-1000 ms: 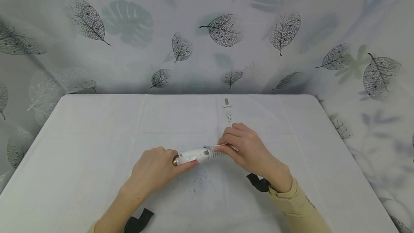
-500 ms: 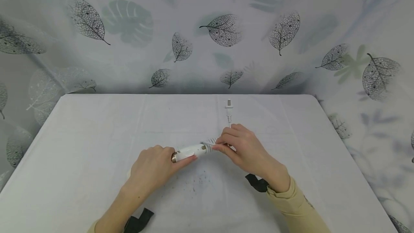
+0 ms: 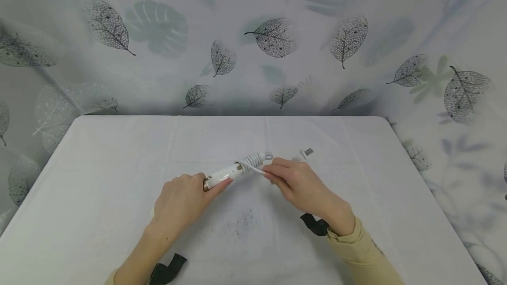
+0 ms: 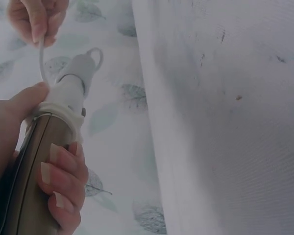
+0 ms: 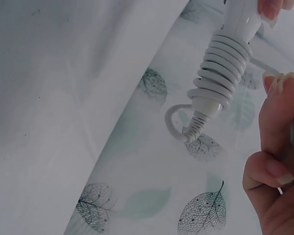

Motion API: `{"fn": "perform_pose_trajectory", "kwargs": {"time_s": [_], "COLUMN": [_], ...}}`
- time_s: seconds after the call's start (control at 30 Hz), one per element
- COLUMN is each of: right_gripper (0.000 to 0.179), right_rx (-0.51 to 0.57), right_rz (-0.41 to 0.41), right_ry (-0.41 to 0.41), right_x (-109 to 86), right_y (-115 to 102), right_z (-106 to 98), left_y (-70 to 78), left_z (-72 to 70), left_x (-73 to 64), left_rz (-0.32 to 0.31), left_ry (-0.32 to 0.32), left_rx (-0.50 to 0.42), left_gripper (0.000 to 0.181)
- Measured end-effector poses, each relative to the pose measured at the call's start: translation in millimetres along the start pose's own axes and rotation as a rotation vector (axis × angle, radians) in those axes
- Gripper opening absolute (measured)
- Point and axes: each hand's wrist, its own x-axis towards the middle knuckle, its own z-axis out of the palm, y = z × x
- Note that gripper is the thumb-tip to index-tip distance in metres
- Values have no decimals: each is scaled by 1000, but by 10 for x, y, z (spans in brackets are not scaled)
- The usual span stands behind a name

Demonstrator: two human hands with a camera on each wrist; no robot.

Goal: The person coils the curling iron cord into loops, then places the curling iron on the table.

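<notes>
A white-handled hair iron (image 3: pixel 222 176) with a brown barrel (image 4: pixel 41 171) is gripped by my left hand (image 3: pixel 182 199), fingers curled round the barrel and thumb along the handle. Several turns of white cord (image 5: pixel 225 66) wrap the handle's tail end, and a small loop of cord (image 5: pixel 174 122) stands out at the tip. My right hand (image 3: pixel 299 184) pinches the free cord (image 3: pixel 253 169) between thumb and fingertips, just right of the coils. Past that hand the two-pin plug (image 3: pixel 306 152) sticks out, with part of its cord hidden behind the hand.
A white-covered table (image 3: pixel 119 153) lies beneath both hands, with dark specks (image 3: pixel 245 221) near its middle. Behind it hangs a leaf-patterned cloth (image 3: pixel 237 34). Black strap pieces (image 3: pixel 315 224) show by each wrist.
The hair iron's coiled end has swung up and away from me, and the left hand has shifted slightly left. The pinched cord now crosses in front of the coils. The plug has moved right and tilted.
</notes>
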Motion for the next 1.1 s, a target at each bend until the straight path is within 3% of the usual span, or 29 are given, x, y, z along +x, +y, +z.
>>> {"fn": "perform_pose_trajectory", "kwargs": {"time_s": [0.17, 0.37, 0.5, 0.87, 1.1], "right_gripper": [16, 20, 20, 12, 16], "right_rx": [9, 68, 108, 281, 312], "right_rz": [56, 210, 272, 282, 205], "right_ry": [30, 102, 76, -159, -172], "right_x": [-5, 3, 13, 27, 15], "right_y": [-1, -24, -46, -97, -69], "right_z": [7, 15, 22, 52, 104], "left_y": [10, 24, 17, 26, 78], "left_z": [-20, -47, -55, -58, -107], "left_x": [19, 30, 25, 19, 1], "left_rz": [-46, -50, -49, -51, -33], "left_ry": [-28, -10, 4, 12, 8], "left_rx": [-42, -105, -138, -206, -248], "left_gripper": [66, 53, 53, 61, 56]}}
